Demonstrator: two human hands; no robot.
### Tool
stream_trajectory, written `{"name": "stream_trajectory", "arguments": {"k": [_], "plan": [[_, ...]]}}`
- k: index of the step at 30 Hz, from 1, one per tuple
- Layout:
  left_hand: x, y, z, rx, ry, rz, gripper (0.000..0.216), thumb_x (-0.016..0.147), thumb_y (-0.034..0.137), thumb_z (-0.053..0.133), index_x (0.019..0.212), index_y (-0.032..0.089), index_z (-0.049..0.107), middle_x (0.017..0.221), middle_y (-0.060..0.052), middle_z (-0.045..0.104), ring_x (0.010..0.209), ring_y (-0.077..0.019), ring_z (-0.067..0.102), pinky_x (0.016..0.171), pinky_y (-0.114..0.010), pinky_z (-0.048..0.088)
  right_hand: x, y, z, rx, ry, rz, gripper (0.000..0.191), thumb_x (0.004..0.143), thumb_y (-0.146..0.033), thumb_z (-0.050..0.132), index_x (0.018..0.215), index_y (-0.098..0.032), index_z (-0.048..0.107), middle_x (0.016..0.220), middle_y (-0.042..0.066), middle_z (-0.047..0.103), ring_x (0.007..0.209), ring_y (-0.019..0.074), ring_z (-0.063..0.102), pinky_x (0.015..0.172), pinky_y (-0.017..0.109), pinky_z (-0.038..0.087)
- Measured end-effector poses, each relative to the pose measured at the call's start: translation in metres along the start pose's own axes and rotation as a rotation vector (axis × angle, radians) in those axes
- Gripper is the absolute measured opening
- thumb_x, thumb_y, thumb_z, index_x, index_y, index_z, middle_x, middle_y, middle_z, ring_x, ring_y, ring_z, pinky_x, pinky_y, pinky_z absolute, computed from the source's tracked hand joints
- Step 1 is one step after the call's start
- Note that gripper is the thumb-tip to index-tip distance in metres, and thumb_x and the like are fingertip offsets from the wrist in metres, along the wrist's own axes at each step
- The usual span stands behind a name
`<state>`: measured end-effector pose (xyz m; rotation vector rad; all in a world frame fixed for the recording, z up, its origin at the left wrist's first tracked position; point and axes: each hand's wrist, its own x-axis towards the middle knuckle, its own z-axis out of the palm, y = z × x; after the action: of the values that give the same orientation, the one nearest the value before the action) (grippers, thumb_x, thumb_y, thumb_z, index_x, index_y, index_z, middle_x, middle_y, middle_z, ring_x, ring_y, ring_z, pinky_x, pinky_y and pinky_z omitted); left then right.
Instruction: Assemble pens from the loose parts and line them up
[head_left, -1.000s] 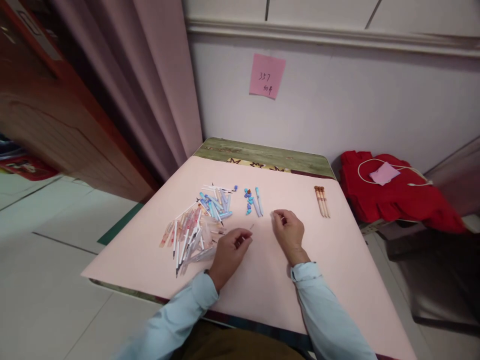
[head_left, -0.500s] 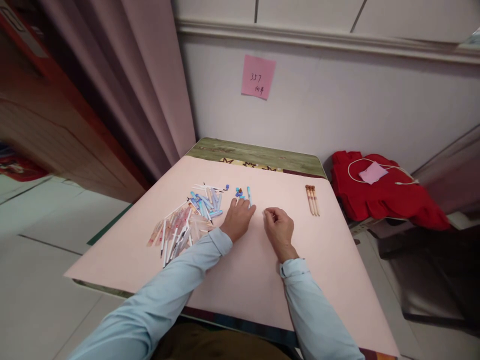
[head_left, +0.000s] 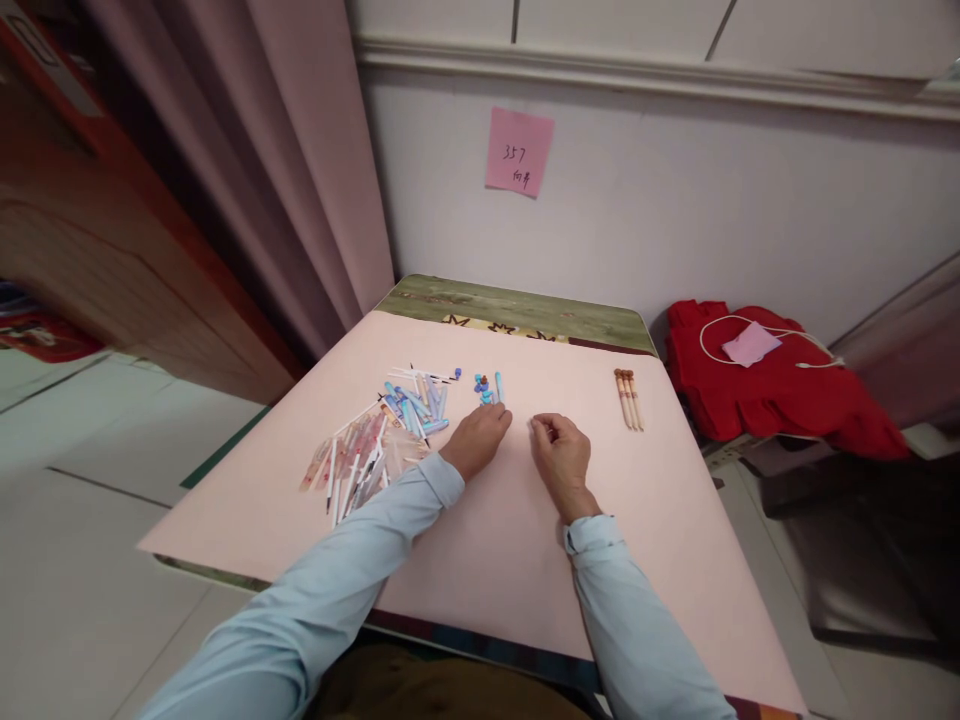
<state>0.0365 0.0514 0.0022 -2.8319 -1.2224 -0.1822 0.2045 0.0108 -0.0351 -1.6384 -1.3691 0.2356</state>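
Observation:
My left hand (head_left: 478,440) is closed, its fingers bent together just in front of a light blue pen barrel (head_left: 499,387) and a small group of blue and brown pen caps (head_left: 481,383). What its fingertips hold, if anything, is hidden. To the right, my right hand (head_left: 562,455) is pinched closed over the paper; I cannot make out anything between its thumb and fingers. Left of my hands lie a heap of blue pen barrels (head_left: 414,404), white pen refills (head_left: 335,480) with dark tips, and pinkish clear barrels (head_left: 352,445).
Three beige pens with brown tops (head_left: 628,400) lie side by side at the right of the pink-covered table (head_left: 480,580). One blue cap (head_left: 457,373) sits apart near the back. A red cloth-covered stool (head_left: 780,390) with a white cable stands right of the table.
My left hand has drawn back slightly toward me and its fingers have closed in, showing more of the caps. My right hand stays pinched in nearly the same place. The view has shifted slightly.

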Motion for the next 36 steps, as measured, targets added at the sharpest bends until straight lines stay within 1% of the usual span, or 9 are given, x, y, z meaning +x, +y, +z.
{"name": "stream_trajectory", "arguments": {"k": [4,9,14,18,23,25,31,34,36], "plan": [[-0.001,-0.004,0.000,-0.020,0.000,0.023,0.022,0.094,0.007,0.038,0.100,0.018,0.055,0.104,-0.009,0.057,0.096,-0.0210,0.055,0.084,-0.033,0.047,0.000,0.000,0.000,0.004,-0.007,0.012,0.022,0.086,-0.037,0.057,0.083,-0.022,0.074,0.075,0.002,0.070,0.063,0.0156,0.058,0.065,0.028,0.043],[0.000,-0.010,-0.003,-0.006,-0.044,0.048,0.023,0.094,0.006,0.038,0.102,0.018,0.055,0.104,-0.009,0.058,0.096,-0.0207,0.056,0.081,-0.032,0.048,-0.001,0.000,0.000,0.006,0.003,0.014,0.022,0.085,-0.038,0.058,0.084,-0.022,0.074,0.076,0.002,0.070,0.063,0.0162,0.058,0.066,0.029,0.044],[0.003,-0.018,-0.005,0.021,-0.055,0.123,0.022,0.093,0.005,0.038,0.100,0.017,0.056,0.102,-0.011,0.058,0.094,-0.0215,0.057,0.083,-0.034,0.047,-0.001,0.000,0.001,0.004,0.000,0.014,0.023,0.085,-0.038,0.058,0.084,-0.022,0.074,0.075,0.002,0.070,0.064,0.0162,0.059,0.067,0.029,0.044],[0.006,-0.020,-0.007,0.046,-0.053,0.168,0.027,0.095,0.008,0.038,0.111,0.019,0.056,0.104,-0.011,0.058,0.093,-0.0221,0.057,0.080,-0.035,0.047,-0.001,0.000,0.001,-0.001,0.001,0.010,0.024,0.085,-0.040,0.057,0.084,-0.022,0.074,0.076,0.002,0.070,0.063,0.0162,0.058,0.067,0.029,0.044],[0.005,-0.024,-0.012,0.051,-0.117,0.162,0.020,0.091,0.007,0.045,0.100,0.017,0.059,0.106,-0.011,0.057,0.095,-0.0220,0.057,0.078,-0.033,0.047,-0.001,-0.001,0.001,-0.001,-0.010,0.013,0.026,0.085,-0.040,0.056,0.084,-0.022,0.074,0.076,0.003,0.071,0.063,0.0170,0.059,0.067,0.030,0.045],[0.003,-0.025,-0.014,0.054,-0.119,0.155,0.019,0.089,0.007,0.047,0.101,0.016,0.059,0.106,-0.011,0.057,0.095,-0.0221,0.057,0.077,-0.033,0.047,-0.001,-0.001,0.001,0.001,-0.012,0.014,0.026,0.085,-0.040,0.056,0.084,-0.022,0.074,0.076,0.003,0.071,0.063,0.0172,0.059,0.066,0.030,0.045],[-0.002,-0.023,-0.012,0.045,-0.079,0.155,0.023,0.089,0.007,0.043,0.098,0.016,0.062,0.104,-0.012,0.059,0.098,-0.0239,0.055,0.087,-0.036,0.044,-0.001,-0.002,0.001,0.002,-0.009,0.015,0.025,0.085,-0.040,0.057,0.083,-0.022,0.074,0.075,0.002,0.071,0.062,0.0161,0.058,0.066,0.029,0.044],[0.000,-0.024,-0.015,-0.050,-0.046,0.167,0.025,0.087,0.007,0.046,0.101,0.018,0.063,0.102,-0.012,0.061,0.099,-0.0240,0.056,0.092,-0.038,0.043,-0.001,-0.003,0.001,0.005,-0.010,0.021,0.027,0.086,-0.041,0.056,0.084,-0.021,0.074,0.075,0.004,0.071,0.063,0.0175,0.059,0.066,0.030,0.045],[0.002,-0.033,-0.022,-0.135,-0.011,0.110,0.025,0.086,0.011,0.050,0.104,0.019,0.065,0.103,-0.011,0.063,0.102,-0.0238,0.057,0.095,-0.039,0.042,-0.001,-0.003,0.001,0.010,-0.009,0.022,0.028,0.086,-0.041,0.055,0.084,-0.021,0.074,0.075,0.004,0.071,0.064,0.0181,0.059,0.066,0.030,0.045]]}}
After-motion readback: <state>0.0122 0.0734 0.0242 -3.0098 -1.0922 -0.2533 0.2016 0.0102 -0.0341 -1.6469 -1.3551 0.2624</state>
